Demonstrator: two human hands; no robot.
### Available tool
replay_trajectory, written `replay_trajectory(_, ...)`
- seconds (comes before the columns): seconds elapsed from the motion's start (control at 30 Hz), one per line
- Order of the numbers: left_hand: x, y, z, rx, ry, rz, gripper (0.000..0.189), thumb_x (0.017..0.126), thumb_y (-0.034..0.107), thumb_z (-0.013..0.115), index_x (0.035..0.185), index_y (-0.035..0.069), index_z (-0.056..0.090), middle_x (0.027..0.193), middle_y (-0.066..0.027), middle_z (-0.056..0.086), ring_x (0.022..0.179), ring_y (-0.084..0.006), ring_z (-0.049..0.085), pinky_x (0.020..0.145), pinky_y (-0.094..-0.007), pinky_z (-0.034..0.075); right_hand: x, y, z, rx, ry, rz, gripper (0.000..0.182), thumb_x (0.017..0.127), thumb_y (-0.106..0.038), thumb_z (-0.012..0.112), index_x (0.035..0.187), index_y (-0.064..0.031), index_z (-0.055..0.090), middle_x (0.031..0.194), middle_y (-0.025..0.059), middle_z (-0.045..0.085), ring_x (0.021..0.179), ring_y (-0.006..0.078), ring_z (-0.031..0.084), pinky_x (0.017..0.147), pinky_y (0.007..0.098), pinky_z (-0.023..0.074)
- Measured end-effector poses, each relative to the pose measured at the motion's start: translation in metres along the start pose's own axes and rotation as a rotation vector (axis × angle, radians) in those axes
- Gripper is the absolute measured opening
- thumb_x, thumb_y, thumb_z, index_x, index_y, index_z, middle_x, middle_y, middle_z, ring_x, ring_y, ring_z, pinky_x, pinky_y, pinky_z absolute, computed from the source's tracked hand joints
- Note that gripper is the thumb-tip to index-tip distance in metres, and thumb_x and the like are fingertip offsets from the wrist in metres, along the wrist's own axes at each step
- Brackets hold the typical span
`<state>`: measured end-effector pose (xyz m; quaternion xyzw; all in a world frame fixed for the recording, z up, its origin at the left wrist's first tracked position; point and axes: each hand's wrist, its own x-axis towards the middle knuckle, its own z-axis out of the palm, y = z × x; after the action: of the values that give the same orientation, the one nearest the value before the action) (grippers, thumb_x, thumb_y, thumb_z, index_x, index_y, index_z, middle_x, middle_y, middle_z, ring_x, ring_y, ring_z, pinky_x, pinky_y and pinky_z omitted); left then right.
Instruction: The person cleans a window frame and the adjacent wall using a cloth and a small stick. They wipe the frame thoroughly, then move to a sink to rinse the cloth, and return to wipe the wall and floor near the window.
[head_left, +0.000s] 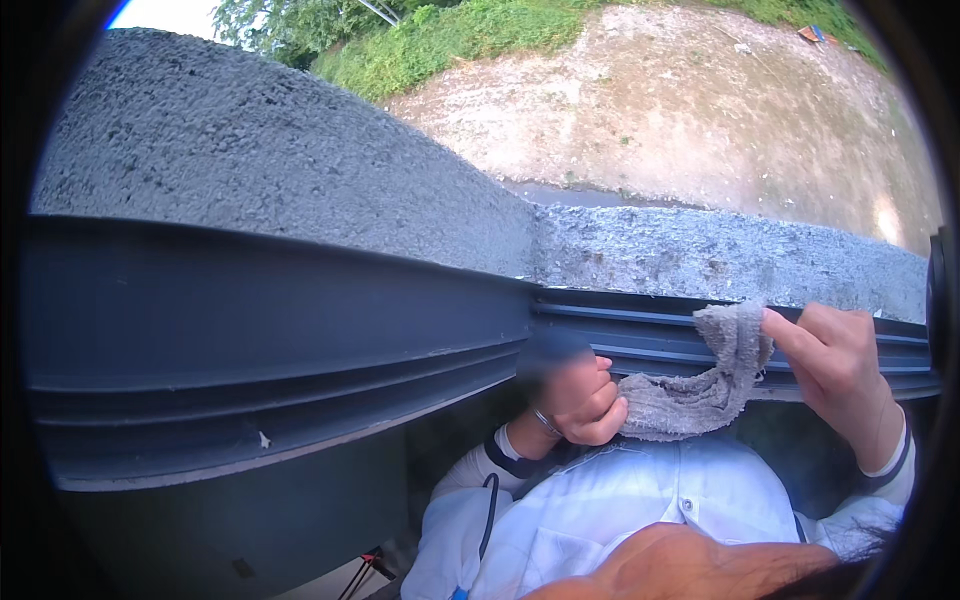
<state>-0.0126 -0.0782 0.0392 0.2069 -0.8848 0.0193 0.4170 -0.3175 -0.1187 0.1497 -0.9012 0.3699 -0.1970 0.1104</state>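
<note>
A grey, rough-textured cloth hangs in a curve between my two hands, above my shirt front. The fingers of my left hand are closed on its left end; part of this hand is blurred. My right hand pinches the upper right end between thumb and forefinger. Behind the cloth runs the dark window track, with several parallel ridges. The cloth's upper end overlaps the track in view; whether it touches the track I cannot tell.
A dark side frame meets the track at a corner near my left hand. Beyond lie a rough grey wall and an outer sill. Outside, bare ground and greenery lie below. A small white scrap sticks to the frame.
</note>
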Motion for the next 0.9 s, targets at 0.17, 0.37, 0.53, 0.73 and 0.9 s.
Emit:
replay_trajectory(0.17, 0.001, -0.007, 0.002, -0.091, 0.032, 0.018, 0.022, 0.073, 0.002, 0.061, 0.091, 0.004, 0.049, 0.073, -0.0069, 0.054, 0.068, -0.0207, 0.054, 0.071, -0.0415, 0.055, 0.062, -0.003, 0.029, -0.115, -0.083, -0.187, 0.026, 0.073, -0.012, 0.058, 0.099, -0.0095, 0.063, 0.065, 0.0029, 0.050, 0.058, 0.0178, 0.059, 0.046, 0.0315, 0.0440)
replay_trajectory(0.37, -0.004, -0.007, 0.005, -0.147, 0.073, 0.029, 0.022, 0.072, 0.001, 0.061, 0.089, 0.001, 0.048, 0.071, -0.0083, 0.054, 0.066, -0.0219, 0.054, 0.068, -0.0419, 0.056, 0.110, -0.008, 0.032, -0.124, -0.349, -0.417, 0.013, 0.075, -0.015, 0.057, 0.082, -0.0042, 0.057, 0.069, 0.0075, 0.058, 0.062, 0.0226, 0.064, 0.050, 0.0339, 0.0493)
replay_trajectory(0.53, -0.005, -0.007, 0.011, -0.083, 0.154, 0.072, 0.020, 0.072, 0.003, 0.061, 0.086, 0.000, 0.047, 0.070, -0.0098, 0.055, 0.064, -0.0229, 0.056, 0.066, -0.0417, 0.056, 0.134, -0.020, 0.054, -0.115, -0.341, -0.555, 0.014, 0.074, -0.015, 0.058, 0.075, -0.0014, 0.056, 0.070, 0.0098, 0.061, 0.064, 0.0232, 0.066, 0.051, 0.0331, 0.0503)
replay_trajectory(0.73, -0.010, -0.003, 0.018, -0.006, 0.179, 0.053, 0.020, 0.071, 0.004, 0.061, 0.086, -0.001, 0.050, 0.075, -0.0102, 0.058, 0.070, -0.0234, 0.059, 0.069, -0.0382, 0.054, 0.145, -0.037, 0.070, -0.329, -0.191, -0.757, 0.016, 0.074, -0.017, 0.058, 0.078, -0.0016, 0.059, 0.067, 0.0070, 0.059, 0.060, 0.0197, 0.063, 0.048, 0.0290, 0.0479)
replay_trajectory(0.9, -0.018, -0.001, 0.022, 0.002, 0.152, -0.057, 0.027, 0.083, 0.011, 0.053, 0.107, -0.001, 0.052, 0.095, -0.0101, 0.056, 0.088, -0.0217, 0.058, 0.078, -0.0322, 0.049, 0.123, -0.039, 0.094, -0.446, 0.142, -0.750, 0.020, 0.074, -0.018, 0.056, 0.083, -0.0003, 0.061, 0.066, 0.0020, 0.055, 0.055, 0.0137, 0.055, 0.045, 0.0252, 0.0429)
